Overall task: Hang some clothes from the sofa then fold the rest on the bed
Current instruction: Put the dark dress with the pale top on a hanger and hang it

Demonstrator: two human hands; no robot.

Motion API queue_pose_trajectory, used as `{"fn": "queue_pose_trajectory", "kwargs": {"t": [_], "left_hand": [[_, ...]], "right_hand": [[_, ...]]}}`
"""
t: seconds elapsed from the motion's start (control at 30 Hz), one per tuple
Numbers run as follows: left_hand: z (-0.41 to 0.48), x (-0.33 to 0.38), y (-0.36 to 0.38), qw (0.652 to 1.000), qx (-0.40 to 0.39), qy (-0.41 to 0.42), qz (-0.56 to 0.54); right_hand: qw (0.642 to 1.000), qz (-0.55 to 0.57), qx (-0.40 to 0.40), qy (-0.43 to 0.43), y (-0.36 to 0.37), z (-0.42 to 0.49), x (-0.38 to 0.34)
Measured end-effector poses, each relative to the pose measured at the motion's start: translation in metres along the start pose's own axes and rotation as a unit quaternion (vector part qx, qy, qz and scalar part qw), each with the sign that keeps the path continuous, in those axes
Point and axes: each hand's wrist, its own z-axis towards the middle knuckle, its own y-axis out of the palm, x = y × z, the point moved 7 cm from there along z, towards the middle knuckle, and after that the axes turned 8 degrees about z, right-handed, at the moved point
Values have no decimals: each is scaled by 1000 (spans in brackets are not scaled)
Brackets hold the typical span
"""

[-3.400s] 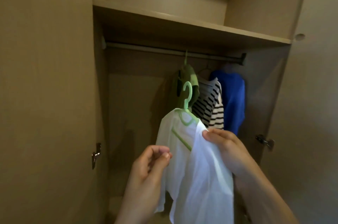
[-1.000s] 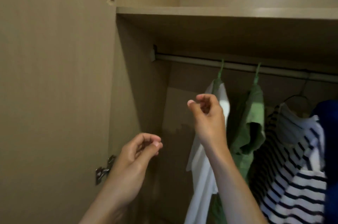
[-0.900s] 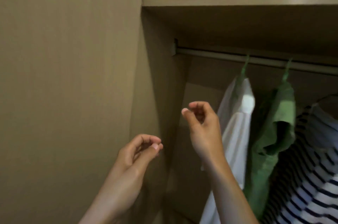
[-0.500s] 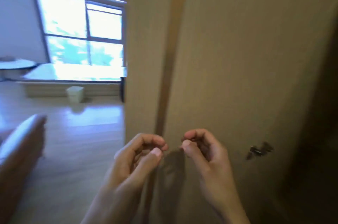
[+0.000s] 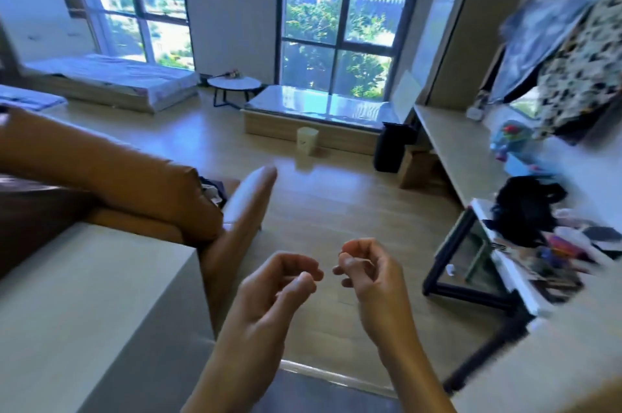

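Empty, both hands float low in view. The left hand [image 5: 279, 291] and right hand [image 5: 373, 278] each have fingers loosely curled toward the thumb, gripping nothing and touching nothing, with a small gap between the 2.

Just left of them is a pale cabinet top [image 5: 84, 294]. Beyond it stands a brown sofa [image 5: 134, 177], seen from behind. A dark-and-white heap of clothes [image 5: 211, 192] lies on its seat, mostly hidden by the backrest.

Wooden floor [image 5: 319, 210] runs ahead. At right is a cluttered black-framed glass table [image 5: 471, 254], with a long desk [image 5: 454, 143] behind it. Farther off are a pale wastebasket [image 5: 307, 139], a black bin [image 5: 390, 150] and a round side table [image 5: 234, 84]. The bed [image 5: 111, 79] lies under the left of 2 windows [image 5: 336, 25].
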Motion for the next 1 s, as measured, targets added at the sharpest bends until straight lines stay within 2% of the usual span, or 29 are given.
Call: {"fn": "queue_pose_trajectory", "kwargs": {"t": [0.17, 0.37, 0.67, 1.0], "left_hand": [[57, -50, -50, 999, 7, -53, 9], [125, -98, -80, 994, 19, -106, 22], [301, -181, -77, 989, 36, -140, 42], [524, -225, -72, 984, 73, -153, 52]], "right_hand": [[999, 26, 6, 39, 76, 70, 38], [997, 18, -27, 66, 134, 142, 72], [997, 22, -45, 64, 168, 331, 123], [995, 34, -66, 70, 193, 565, 138]]}}
